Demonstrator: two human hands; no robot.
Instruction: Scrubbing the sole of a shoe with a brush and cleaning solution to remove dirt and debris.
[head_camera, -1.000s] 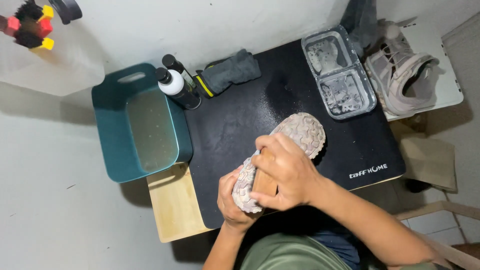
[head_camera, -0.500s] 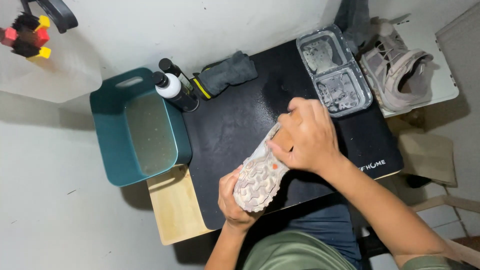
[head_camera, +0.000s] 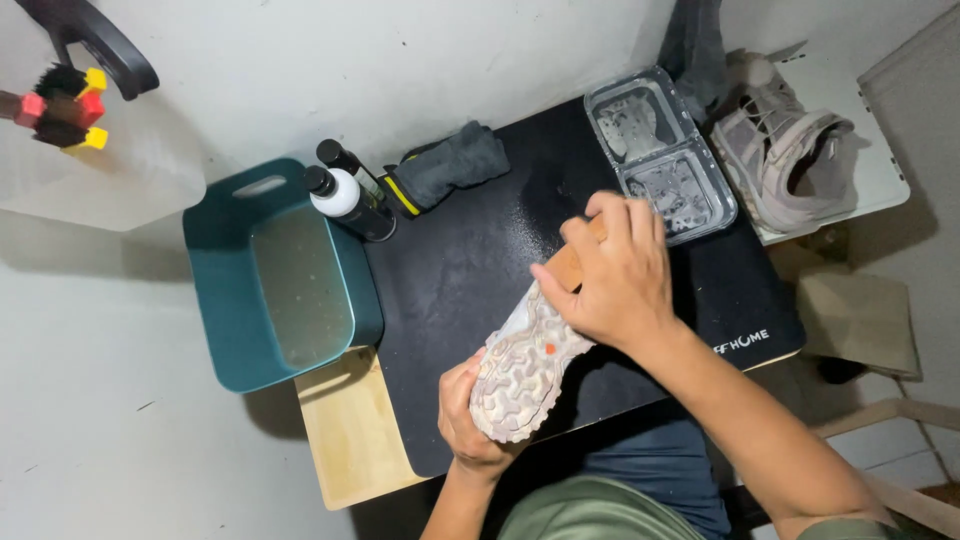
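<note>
Head view: one shoe (head_camera: 525, 375) lies sole-up over the near edge of a black mat (head_camera: 470, 270) that covers the tabletop. The left hand (head_camera: 462, 415) cups its near end from below, fingers clenched round the heel. The right hand (head_camera: 615, 275) presses on the far end of the shoe, its fingers wrapped tight about a brown wooden brush (head_camera: 572, 262), of which only a strip shows between the fingers.

A white printed label sits at the mat's right near corner, just right of the right forearm. Two bottles stand close together at the mat's far left edge: one white bottle (head_camera: 340, 195) with a black cap, and one black bottle (head_camera: 350, 170) behind it with a yellow-and-black label on its side. Beside them to the right lies one dark grey cloth (head_camera: 450, 165), rolled up.

Left of the mat stands one teal tub (head_camera: 235, 300) holding murky water, its right wall touching the mat's edge. Near it a bare strip of pale wooden board (head_camera: 350, 430) juts out from under the mat. At the far right of the mat is one clear plastic tray (head_camera: 700, 150) with two compartments, both holding cloudy grey matter. Right of the tray, on a white surface, rests a second shoe (head_camera: 790, 150), upright and pale. The middle of the mat, between bottles and tray, is wet and open. Far left, a cluster of brushes (head_camera: 60, 105) with red and yellow ends shows.
</note>
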